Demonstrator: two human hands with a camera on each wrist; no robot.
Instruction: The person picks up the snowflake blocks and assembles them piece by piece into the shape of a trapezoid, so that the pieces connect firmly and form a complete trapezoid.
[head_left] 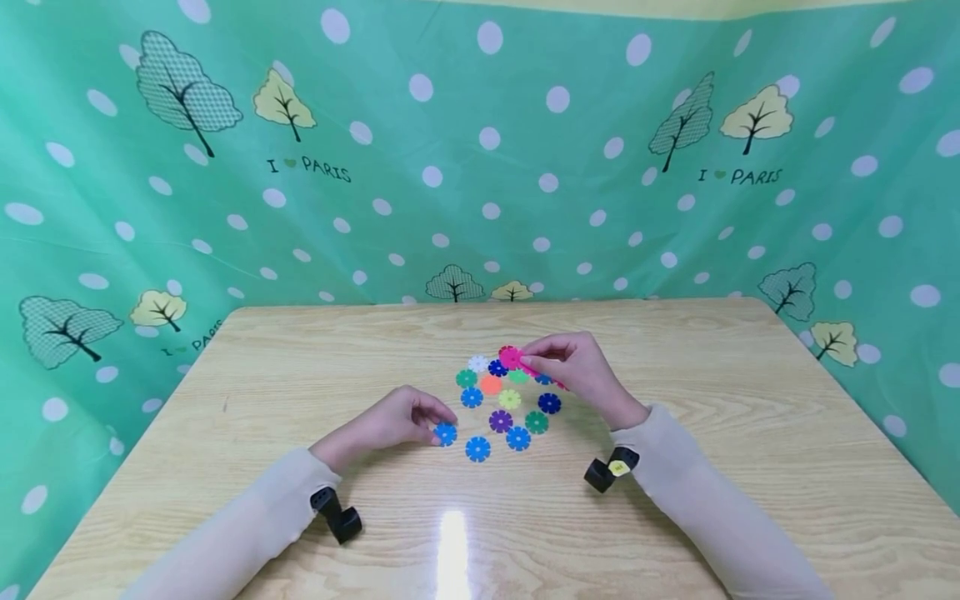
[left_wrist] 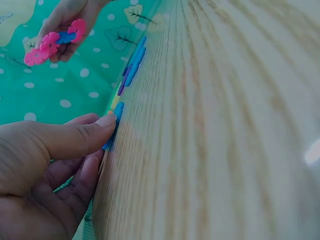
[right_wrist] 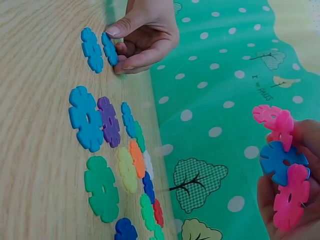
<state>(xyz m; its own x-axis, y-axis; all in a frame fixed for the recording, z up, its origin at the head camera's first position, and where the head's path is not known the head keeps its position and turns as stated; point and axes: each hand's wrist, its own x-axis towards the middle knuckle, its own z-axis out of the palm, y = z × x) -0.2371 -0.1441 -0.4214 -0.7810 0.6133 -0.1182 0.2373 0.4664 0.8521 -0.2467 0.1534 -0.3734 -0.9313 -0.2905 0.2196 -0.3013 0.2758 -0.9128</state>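
My left hand (head_left: 397,418) pinches a light blue notched plastic disc (head_left: 446,434) at its edge, with the thumb on top, low at the tabletop. In the left wrist view the thumb tip covers part of that disc (left_wrist: 119,113). Raised over the far side of the scattered discs, my right hand (head_left: 585,371) grips a joined chain of discs. The chain has pink discs (right_wrist: 290,200) slotted onto a blue disc (right_wrist: 280,162) between them. A pink disc (head_left: 511,357) at its end sticks out past my fingertips toward the left.
Several loose discs lie flat between my hands, among them a purple disc (head_left: 501,421), a green disc (head_left: 537,422), a yellow disc (head_left: 509,399) and an orange disc (head_left: 491,384). Behind the wooden table (head_left: 337,350) hangs a green dotted curtain (head_left: 480,167).
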